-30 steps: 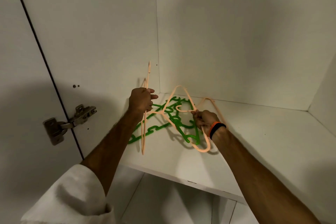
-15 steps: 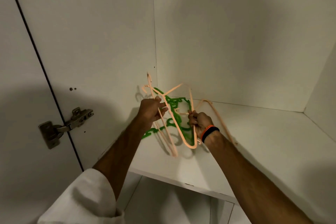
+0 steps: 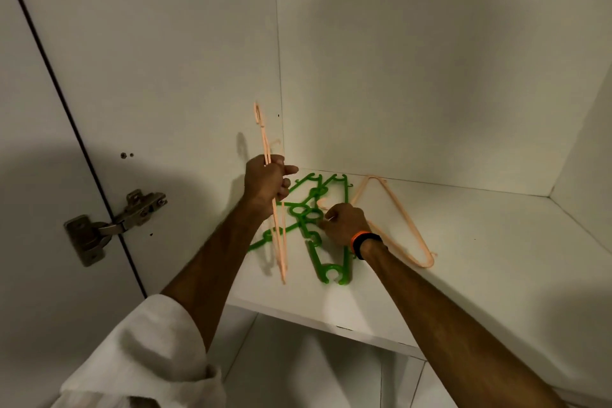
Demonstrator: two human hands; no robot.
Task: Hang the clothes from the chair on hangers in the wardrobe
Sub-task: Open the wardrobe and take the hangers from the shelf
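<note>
Everything here sits around the white shelf (image 3: pixel 463 258) inside the wardrobe, smooth matte laminate w/ a sharp front edge and flat white walls at the back and both sides.

Left hand (image 3: pixel 266 180) is fisted around a thin peach plastic hanger (image 3: pixel 276 225), held nearly upright and edge-on, so it looks like a skinny double rod. Its top loop pokes up well above the fist, and the bottom end hangs just over the shelf's front-left part. Can't tell if it touches the board.

Right hand (image 3: pixel 344 225) is down on the shelf w/ fingers curled, pinching something small and pale at the fingertips, prob part of a hanger, but I can't make out which one. Orange and black wristband (image 3: pixel 364 242) on that wrist.

Green hangers (image 3: pixel 318 225) lie flat in a tangled pile at the shelf's back-left corner: chunky glossy plastic, w/ round loops and little hooks. One curled end reaches toward the front edge.

Another peach hanger (image 3: pixel 394 219) lies flat just right of the green pile, a rounded triangle shape, partly under the right wrist.

The right half of the shelf is bare board. Metal hinge (image 3: pixel 112 225) on the door, left of the shelf. White sleeve (image 3: pixel 142 358) bunched up on the left arm.
</note>
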